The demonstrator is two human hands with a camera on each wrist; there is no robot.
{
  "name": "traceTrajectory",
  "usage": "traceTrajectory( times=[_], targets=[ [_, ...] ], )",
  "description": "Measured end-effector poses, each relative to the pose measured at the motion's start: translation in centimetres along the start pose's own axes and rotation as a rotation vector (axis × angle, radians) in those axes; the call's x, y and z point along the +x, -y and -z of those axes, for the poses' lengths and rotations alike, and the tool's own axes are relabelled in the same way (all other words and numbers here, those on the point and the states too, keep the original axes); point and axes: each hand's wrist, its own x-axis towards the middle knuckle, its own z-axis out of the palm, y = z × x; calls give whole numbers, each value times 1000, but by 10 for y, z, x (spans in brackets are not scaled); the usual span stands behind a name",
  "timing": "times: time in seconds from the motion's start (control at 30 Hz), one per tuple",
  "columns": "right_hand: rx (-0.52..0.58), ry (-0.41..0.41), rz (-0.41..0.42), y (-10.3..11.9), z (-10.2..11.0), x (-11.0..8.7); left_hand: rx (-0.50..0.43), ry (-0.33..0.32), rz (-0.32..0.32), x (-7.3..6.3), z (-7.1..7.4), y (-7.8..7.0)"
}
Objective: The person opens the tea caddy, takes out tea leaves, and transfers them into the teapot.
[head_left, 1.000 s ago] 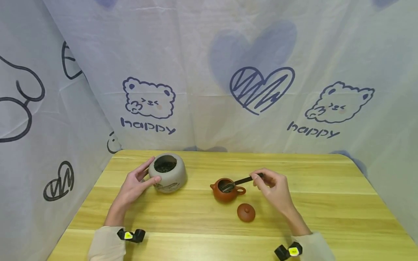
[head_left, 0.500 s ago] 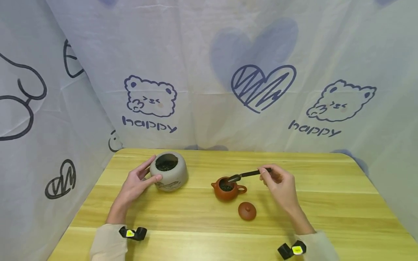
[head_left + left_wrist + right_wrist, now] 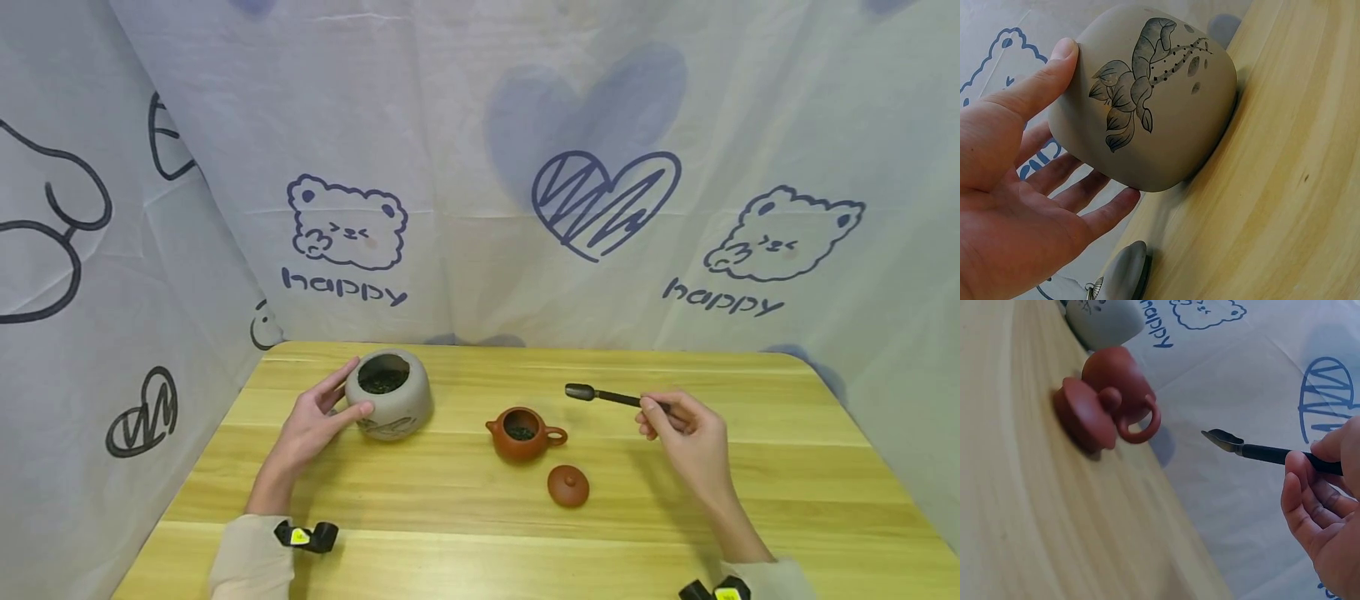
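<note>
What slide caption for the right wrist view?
Right fingers hold a dark scoop up, apart from the reddish teapot; its lid lies on the table.

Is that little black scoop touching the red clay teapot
Apart: the right wrist view shows the scoop ending short of the teapot, with backdrop visible between them.

A light-yellow, wood-grained tabletop [image 3: 450,517] with rounded far corners is extending before a whitish fabric backdrop [image 3: 468,267]. The backdrop is displaying dark-blue bear outlines [image 3: 348,223], "happy" lettering [image 3: 345,287] and a hatched heart [image 3: 607,206]. At left, a pale fabric panel [image 3: 187,283] is carrying black line drawings [image 3: 142,412].
</note>
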Motion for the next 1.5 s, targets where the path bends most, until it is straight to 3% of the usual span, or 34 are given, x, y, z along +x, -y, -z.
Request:
traceTrajectory(
  times=[0.2,0.57,0.7,0.93,1.2,1.5],
  targets=[
    [-54,51,-44,-11,8,-11,3,-1,-1,-1,1,0],
    [-207,43,-63,-31,9,-18,11,9,-1,0,1,-1],
    [-355,52,-48,-35,11,-19,10,9,-3,0,0,0],
    [-603,90,58,-37,15,-21,21,3,0,-1,0,-1],
    [-664,226,-45,-36,20,-25,24,6,-8,0,0,-1],
    [-697,291,-107,-32,18,-26,20,4,-2,-2,0,-2]
  ],
)
